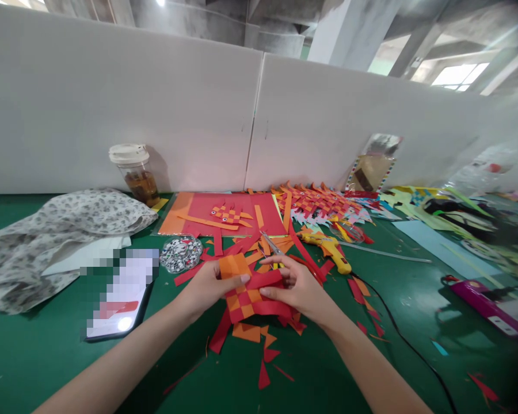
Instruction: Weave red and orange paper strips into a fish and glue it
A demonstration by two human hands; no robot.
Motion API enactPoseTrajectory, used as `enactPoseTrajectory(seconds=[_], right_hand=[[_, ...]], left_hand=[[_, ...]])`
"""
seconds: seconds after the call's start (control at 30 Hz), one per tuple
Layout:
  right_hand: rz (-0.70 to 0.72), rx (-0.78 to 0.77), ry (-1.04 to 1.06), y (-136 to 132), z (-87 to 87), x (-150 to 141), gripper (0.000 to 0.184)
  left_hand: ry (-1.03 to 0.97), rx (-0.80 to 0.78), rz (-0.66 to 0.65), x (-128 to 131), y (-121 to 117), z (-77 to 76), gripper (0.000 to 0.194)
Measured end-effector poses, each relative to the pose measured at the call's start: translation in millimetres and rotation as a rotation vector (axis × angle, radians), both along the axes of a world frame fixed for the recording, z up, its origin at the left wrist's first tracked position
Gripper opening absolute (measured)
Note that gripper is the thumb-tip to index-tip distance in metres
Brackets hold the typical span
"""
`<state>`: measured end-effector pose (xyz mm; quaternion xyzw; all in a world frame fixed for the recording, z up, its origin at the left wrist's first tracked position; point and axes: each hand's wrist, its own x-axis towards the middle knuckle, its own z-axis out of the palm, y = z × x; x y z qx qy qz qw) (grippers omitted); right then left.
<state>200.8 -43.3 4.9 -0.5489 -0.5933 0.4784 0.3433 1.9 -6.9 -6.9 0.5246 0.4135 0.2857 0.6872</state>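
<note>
Both hands hold a woven piece of red and orange paper strips (244, 296) in a checkered pattern, just above the table. My left hand (209, 287) pinches its orange left side, thumb on top. At the right, my right hand (296, 287) has its thumb and fingers closed on the red strip ends. Scissors (271, 244) with red handles lie just behind my right hand, partly hidden. Around the piece are scattered red and orange paper scraps (247, 332). Beyond it, finished woven paper fish (232, 214) with stick-on eyes rest on red sheets (267, 208).
A yellow glue gun (330, 248) with a black cord lies at right, before a heap of woven fish (315, 198). Left are a phone (125, 293), a dish of googly eyes (181, 253), a patterned cloth (64, 236) and a drink cup (137, 175). A white partition (176, 115) stands behind.
</note>
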Motion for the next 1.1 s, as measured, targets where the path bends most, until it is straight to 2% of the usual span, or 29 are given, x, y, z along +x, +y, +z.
enactPoseTrajectory(seconds=[0.1,0.33,0.47,0.57,0.7,0.9,1.1], right_hand=[[-0.055,0.008,-0.002,1,-0.6,-1,0.044],[-0.076,0.056,-0.035,2,-4.8,-5,0.042],[-0.068,0.018,0.015,2,-4.0,-3,0.047],[-0.081,0.001,0.095,3,-2.5,0,0.049],[-0.113,0.001,0.157,3,2.3,2,0.048],[-0.049,-0.059,0.154,1,2.2,-6,0.071],[-0.061,-0.035,0.188,3,-2.6,-5,0.066]], left_hand=[[0.044,-0.009,0.028,0,0,1.7,0.028],[-0.125,-0.002,0.033,4,-4,-1.2,0.044],[-0.097,0.002,0.039,5,-4,-3.5,0.043],[-0.077,-0.010,0.045,3,-4,1.2,0.041],[-0.030,0.002,0.116,2,-4,7.0,0.041],[-0.052,-0.013,0.128,3,-4,6.5,0.036],[-0.052,0.011,0.103,1,-5,7.5,0.035]])
